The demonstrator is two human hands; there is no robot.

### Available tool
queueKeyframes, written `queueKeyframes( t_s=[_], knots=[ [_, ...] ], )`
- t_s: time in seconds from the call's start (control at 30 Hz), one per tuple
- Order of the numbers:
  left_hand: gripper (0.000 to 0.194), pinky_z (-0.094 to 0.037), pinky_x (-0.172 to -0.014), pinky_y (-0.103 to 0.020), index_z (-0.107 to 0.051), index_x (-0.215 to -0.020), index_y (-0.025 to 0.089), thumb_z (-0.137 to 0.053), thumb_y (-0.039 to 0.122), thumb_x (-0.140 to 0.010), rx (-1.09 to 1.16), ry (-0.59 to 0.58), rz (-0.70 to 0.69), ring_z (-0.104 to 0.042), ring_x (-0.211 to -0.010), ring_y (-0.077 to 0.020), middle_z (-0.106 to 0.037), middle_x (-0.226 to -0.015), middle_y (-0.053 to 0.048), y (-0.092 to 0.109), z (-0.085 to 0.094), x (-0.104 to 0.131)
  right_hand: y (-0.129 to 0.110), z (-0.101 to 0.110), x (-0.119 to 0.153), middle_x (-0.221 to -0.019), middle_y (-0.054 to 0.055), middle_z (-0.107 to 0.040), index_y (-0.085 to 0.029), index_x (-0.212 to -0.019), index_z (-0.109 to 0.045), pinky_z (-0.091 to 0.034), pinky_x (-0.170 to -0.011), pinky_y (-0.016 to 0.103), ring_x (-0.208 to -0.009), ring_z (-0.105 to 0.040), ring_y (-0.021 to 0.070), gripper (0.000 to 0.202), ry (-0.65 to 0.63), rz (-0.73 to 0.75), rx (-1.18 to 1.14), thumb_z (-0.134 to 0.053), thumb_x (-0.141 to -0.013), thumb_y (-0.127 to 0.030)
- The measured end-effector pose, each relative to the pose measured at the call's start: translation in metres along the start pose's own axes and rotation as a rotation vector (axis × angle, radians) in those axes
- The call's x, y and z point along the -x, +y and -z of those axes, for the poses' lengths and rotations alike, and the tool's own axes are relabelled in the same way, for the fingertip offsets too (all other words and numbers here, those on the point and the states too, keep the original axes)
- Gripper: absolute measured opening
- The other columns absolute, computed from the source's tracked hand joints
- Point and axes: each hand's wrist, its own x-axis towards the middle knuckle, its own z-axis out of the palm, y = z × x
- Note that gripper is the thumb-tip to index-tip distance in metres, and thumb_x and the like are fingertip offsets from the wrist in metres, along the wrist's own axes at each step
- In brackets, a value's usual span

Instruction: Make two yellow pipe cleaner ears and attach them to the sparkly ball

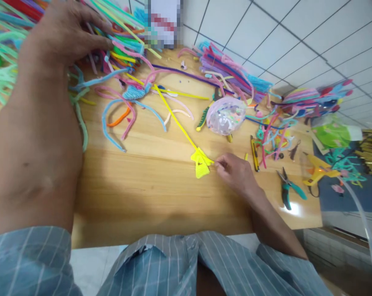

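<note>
Where the right hand (235,169) pinches: the end of a short yellow tail (211,161), thumb and forefinger closed together, the forearm slanting in from the near right.
Pliers and knife: both right of that hand and outside its grip, the teal-handled pliers (286,191) nearer the body, the yellow utility knife (255,155) a little beyond.
Yellow shape (201,169): low on the bare wood of the table (136,197), just left of the right fingertips and joined to them by the tail; a fuzzy, roughly triangular piece with a gap in its middle.
Long yellow stem (179,122): straight out of the shape's far side, its axis slanting away and to the left, off from the right hand.
Stem's far end: beside a blue tuft (136,92), meeting another yellow stem (188,95); which lies on top, I cannot tell.
Left hand (71,31): farthest out, well apart from the shape, over a heap of coloured stems (127,49); thumb and forefinger stand parted, but whether it grips anything I cannot tell.
</note>
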Motion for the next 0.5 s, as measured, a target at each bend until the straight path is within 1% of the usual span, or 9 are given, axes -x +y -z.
queueKeyframes(
  t_s=[0.03, 0.07, 0.13, 0.2, 0.23, 0.3, 0.4, 0.5],
  knots=[
    [0.076, -0.046, -0.101, -0.051, -0.077, -0.137, 0.018, -0.069, 0.071, -0.083, 0.004, -0.007, 0.024, -0.065, -0.11, -0.0249, -0.072, -0.111, 0.004, 0.001, 0.001, -0.002, -0.001, 0.001, 0.001, -0.081, 0.005, -0.078, -0.03, -0.084, -0.065, -0.054, -0.069, 0.038, -0.075, -0.075, 0.0262, 0.014, 0.016, 0.01, -0.019, -0.056, -0.095, -0.03],
    [0.078, -0.047, -0.104, -0.049, -0.078, -0.135, 0.018, -0.069, 0.073, -0.082, 0.036, -0.025, 0.001, -0.063, -0.108, -0.0223, -0.074, -0.112, 0.003, 0.001, 0.001, -0.004, -0.003, 0.002, 0.002, -0.079, 0.005, -0.078, -0.03, -0.084, -0.065, -0.054, -0.068, 0.039, -0.074, -0.075, 0.0264, 0.015, 0.035, 0.021, -0.034, -0.056, -0.096, -0.031],
    [0.077, -0.048, -0.111, -0.044, -0.08, -0.124, 0.017, -0.07, 0.078, -0.078, 0.109, -0.065, -0.138, -0.06, -0.111, -0.0218, -0.076, -0.12, -0.001, -0.002, 0.0, -0.011, -0.007, 0.008, 0.004, -0.075, 0.003, -0.076, -0.032, -0.084, -0.064, -0.054, -0.063, 0.039, -0.067, -0.074, 0.0259, 0.015, 0.086, 0.05, -0.052, -0.057, -0.097, -0.031],
    [0.066, -0.046, -0.116, -0.039, -0.081, -0.114, 0.023, -0.074, 0.077, -0.076, 0.138, -0.141, -0.207, -0.056, -0.114, -0.0209, -0.077, -0.125, 0.001, -0.011, -0.003, -0.019, -0.013, 0.019, 0.008, -0.073, 0.001, -0.074, -0.033, -0.085, -0.064, -0.053, -0.059, 0.04, -0.062, -0.072, 0.0251, 0.014, 0.13, 0.074, -0.052, -0.058, -0.097, -0.032],
    [0.061, -0.044, -0.117, -0.037, -0.081, -0.109, 0.024, -0.074, 0.075, -0.076, 0.147, -0.14, -0.22, -0.055, -0.114, -0.0204, -0.077, -0.124, 0.002, -0.016, -0.005, -0.023, -0.016, 0.026, 0.01, -0.072, 0.001, -0.074, -0.035, -0.084, -0.064, -0.053, -0.058, 0.04, -0.06, -0.071, 0.0251, 0.013, 0.147, 0.079, -0.048, -0.058, -0.097, -0.032],
    [0.052, -0.045, -0.115, -0.039, -0.08, -0.101, 0.023, -0.074, 0.069, -0.076, 0.17, -0.11, -0.205, -0.056, -0.111, -0.0209, -0.077, -0.12, 0.0, -0.027, -0.01, -0.028, -0.023, 0.045, 0.013, -0.07, 0.0, -0.073, -0.037, -0.084, -0.064, -0.053, -0.056, 0.042, -0.057, -0.07, 0.0259, 0.012, 0.188, 0.081, -0.029, -0.06, -0.095, -0.034],
    [0.035, -0.045, -0.115, -0.043, -0.078, -0.088, 0.023, -0.077, 0.055, -0.072, 0.195, -0.019, -0.196, -0.058, -0.118, -0.0257, -0.075, -0.12, -0.006, -0.036, -0.02, -0.032, -0.032, 0.08, 0.012, -0.068, 0.0, -0.073, -0.043, -0.084, -0.066, -0.049, -0.053, 0.046, -0.053, -0.067, 0.0282, 0.007, 0.287, 0.078, 0.032, -0.065, -0.088, -0.038],
    [0.016, -0.047, -0.114, -0.044, -0.074, -0.081, 0.025, -0.078, 0.037, -0.07, 0.199, 0.049, -0.162, -0.061, -0.122, -0.0296, -0.075, -0.118, -0.008, -0.038, -0.028, -0.033, -0.046, 0.114, -0.005, -0.07, 0.006, -0.074, -0.046, -0.081, -0.068, -0.042, -0.049, 0.049, -0.055, -0.066, 0.0322, 0.006, 0.383, 0.001, 0.101, -0.066, -0.086, -0.044]
  ],
)
